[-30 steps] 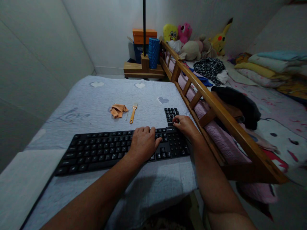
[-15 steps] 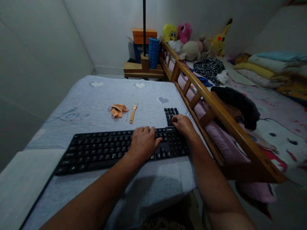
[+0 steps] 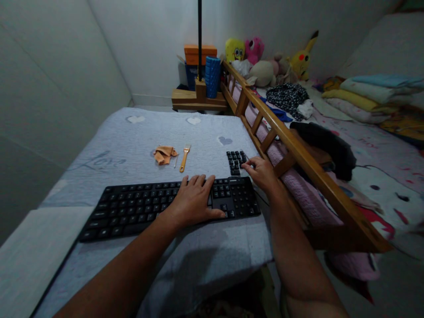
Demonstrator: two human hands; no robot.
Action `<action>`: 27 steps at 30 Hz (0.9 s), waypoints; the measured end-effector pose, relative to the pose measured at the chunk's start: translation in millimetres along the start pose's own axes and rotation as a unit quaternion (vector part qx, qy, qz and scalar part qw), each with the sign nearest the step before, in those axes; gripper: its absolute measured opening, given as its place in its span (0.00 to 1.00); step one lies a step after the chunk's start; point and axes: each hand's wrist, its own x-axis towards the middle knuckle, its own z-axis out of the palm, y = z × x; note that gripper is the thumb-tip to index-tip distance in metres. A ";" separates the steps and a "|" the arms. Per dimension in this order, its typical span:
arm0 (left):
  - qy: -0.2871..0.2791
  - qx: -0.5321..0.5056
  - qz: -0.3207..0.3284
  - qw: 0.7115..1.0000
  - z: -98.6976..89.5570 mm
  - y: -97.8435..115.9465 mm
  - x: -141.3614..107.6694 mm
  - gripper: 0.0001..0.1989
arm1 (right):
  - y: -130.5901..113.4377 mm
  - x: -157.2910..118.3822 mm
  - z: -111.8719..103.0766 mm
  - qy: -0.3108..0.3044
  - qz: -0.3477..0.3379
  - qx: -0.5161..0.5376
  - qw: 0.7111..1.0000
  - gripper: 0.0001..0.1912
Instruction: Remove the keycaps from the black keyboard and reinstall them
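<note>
A black keyboard [image 3: 132, 207] lies across the light blue cloth. My left hand [image 3: 194, 198] rests on it with fingers spread, just left of the arrow keys. Beyond the keyboard's right end, several loose black keycaps [image 3: 233, 163] lie in rows. My right hand [image 3: 260, 171] is at their right edge, thumb and fingertips pinched on a thin stick-like tool whose tip points up and left. An orange cloth [image 3: 164, 155], a cotton swab [image 3: 176, 160] and a yellow-handled brush [image 3: 184, 159] lie behind the keyboard.
A wooden bed rail [image 3: 281, 132] runs along the table's right side, with clothes and plush toys beyond. A white sheet [image 3: 43, 251] lies at the left front. At the back stand an orange box [image 3: 200, 54] and a blue roller [image 3: 212, 76].
My left hand has spread its fingers and shifted slightly left and down. My right hand has moved a little right, off the keyboard's top edge, and the thin tool now shows.
</note>
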 end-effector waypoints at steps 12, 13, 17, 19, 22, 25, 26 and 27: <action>-0.072 0.037 0.002 0.997 -7.4 -19.6 -17.6 0.63 | -6.1 -65.0 -26.9 0.138 0.116 0.311 0.933 0.20; -0.069 0.040 0.006 0.997 -7.6 -19.2 -17.6 0.62 | -8.0 -71.0 -26.3 0.116 0.128 0.317 0.933 0.21; -0.047 0.049 0.018 0.998 -5.7 -20.6 -17.6 0.60 | -16.5 -91.2 -25.7 0.024 0.155 0.309 0.938 0.19; -0.037 0.050 0.024 0.998 -4.2 -22.2 -17.8 0.60 | -19.3 -99.1 -27.4 0.003 0.162 0.282 0.946 0.15; -0.033 0.050 0.025 0.998 -3.3 -23.9 -17.9 0.60 | -22.6 -108.6 -32.9 -0.020 0.152 0.214 0.965 0.09; -0.036 0.053 0.025 0.998 -4.0 -24.4 -17.7 0.60 | -27.0 -114.5 -39.6 -0.055 0.141 0.158 0.976 0.10; -0.034 0.054 0.027 0.998 -4.3 -24.6 -17.7 0.60 | -28.6 -115.6 -41.4 -0.066 0.139 0.147 0.977 0.10; -0.032 0.055 0.027 0.998 -4.7 -24.7 -17.7 0.59 | -30.0 -116.4 -42.7 -0.075 0.136 0.138 0.978 0.10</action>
